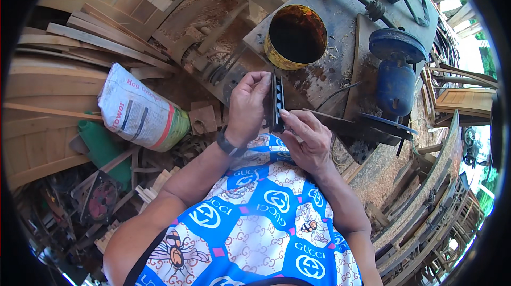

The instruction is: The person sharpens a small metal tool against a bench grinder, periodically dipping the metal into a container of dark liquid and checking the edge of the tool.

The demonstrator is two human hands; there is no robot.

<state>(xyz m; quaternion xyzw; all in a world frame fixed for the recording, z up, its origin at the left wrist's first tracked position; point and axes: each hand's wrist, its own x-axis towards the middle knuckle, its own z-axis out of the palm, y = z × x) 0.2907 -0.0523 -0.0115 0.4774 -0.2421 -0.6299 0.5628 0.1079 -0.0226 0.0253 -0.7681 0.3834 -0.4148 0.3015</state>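
Between my two hands is a slim dark smartphone (pixel 277 102), seen almost edge-on with pale patches on its face. My left hand (pixel 248 106), with a dark band at the wrist, grips its left side, thumb near the upper end. At the lower right end, my right hand (pixel 308 139) pinches the phone's edge between thumb and fingers. Just beyond the phone stands a round yellow tin (pixel 290 64), open at the top, its inside dark and stained orange.
A blue motor (pixel 395 86) sits right of the tin, beside a grey worktable (pixel 340 3) with a shaft across its far part. At left, a white printed sack (pixel 136 107) leans near stacked wooden boards (pixel 101 41). Sawdust (pixel 380 174) covers the ground at right.
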